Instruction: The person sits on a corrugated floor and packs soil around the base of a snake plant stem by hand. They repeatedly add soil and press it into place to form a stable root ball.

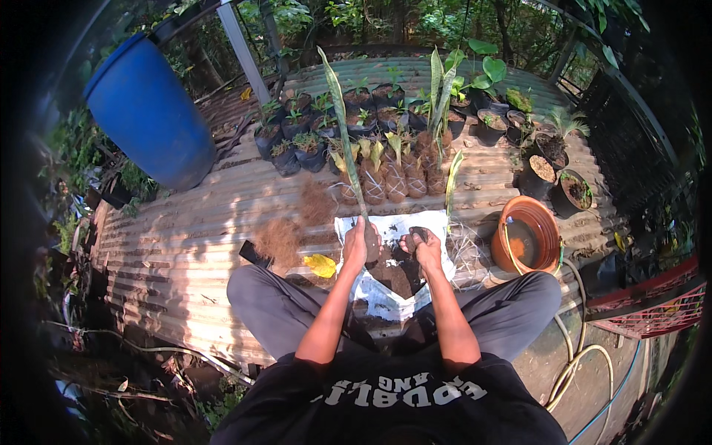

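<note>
My left hand grips the base of a tall snake plant leaf, where a dark clump of soil surrounds its lower end. The leaf stands nearly upright, leaning slightly left. In my right hand is a lump of dark soil, held a little to the right of the clump. Beneath both hands lies a white plastic sack with loose dark soil heaped on it. A shorter yellow-edged leaf rises just behind the sack.
Fibre-wrapped plants tied with string stand ahead, before black bags of seedlings. Coconut fibre and a yellow leaf lie left; loose string and an orange bucket of water are right. A blue barrel stands far left.
</note>
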{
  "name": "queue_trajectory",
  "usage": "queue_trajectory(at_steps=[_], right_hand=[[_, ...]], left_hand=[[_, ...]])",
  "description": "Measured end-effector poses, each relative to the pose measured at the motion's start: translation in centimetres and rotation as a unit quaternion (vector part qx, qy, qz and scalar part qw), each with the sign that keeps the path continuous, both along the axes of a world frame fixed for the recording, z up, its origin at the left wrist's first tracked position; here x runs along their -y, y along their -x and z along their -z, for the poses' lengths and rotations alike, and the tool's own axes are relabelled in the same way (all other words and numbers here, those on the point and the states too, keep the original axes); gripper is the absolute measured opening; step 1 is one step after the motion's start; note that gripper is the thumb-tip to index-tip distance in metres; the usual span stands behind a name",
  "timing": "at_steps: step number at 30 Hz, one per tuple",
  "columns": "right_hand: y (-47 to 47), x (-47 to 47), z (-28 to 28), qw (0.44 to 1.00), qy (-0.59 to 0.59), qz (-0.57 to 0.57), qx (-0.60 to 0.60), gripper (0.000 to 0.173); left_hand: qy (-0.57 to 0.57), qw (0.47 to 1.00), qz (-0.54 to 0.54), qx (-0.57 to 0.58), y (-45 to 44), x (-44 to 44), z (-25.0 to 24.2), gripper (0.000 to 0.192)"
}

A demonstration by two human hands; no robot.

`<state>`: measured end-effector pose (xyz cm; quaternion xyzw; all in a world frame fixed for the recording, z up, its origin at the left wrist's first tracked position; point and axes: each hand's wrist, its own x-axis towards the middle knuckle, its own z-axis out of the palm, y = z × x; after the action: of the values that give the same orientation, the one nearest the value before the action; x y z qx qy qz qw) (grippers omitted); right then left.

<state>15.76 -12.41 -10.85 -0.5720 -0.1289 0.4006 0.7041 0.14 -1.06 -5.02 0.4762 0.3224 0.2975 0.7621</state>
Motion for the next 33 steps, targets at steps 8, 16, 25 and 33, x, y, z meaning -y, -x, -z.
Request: queue_trajectory(at_steps=[8,16,25,33], right_hand=[[-0.5,0.3,-0.1,0.999,-0.043,-0.007,-0.011,0.024],[-0.2,0.4,-1.1,0.999,0.034,0.022,-0.027,0.025],[-0.6,0.3,-0.1,0.995,0.052,0.020,0.081,0.020],[-0.5,0.5,-1.6,0.996,0.025,0.004,-0.082,0.030]], left_hand=[[-0.159,0.987,-0.004,0.013,0.3,0.7,-0.1,0.022],[-0.140,0.990,0.003,-0.019,-0.1,1.1,-0.1,0.021],[-0.106,0.994,0.025,0.024,-0.4,1.0,1.6,0.018],[-0.154,0.987,0.018,-0.040,0.1,0.7,1.4,0.018]])
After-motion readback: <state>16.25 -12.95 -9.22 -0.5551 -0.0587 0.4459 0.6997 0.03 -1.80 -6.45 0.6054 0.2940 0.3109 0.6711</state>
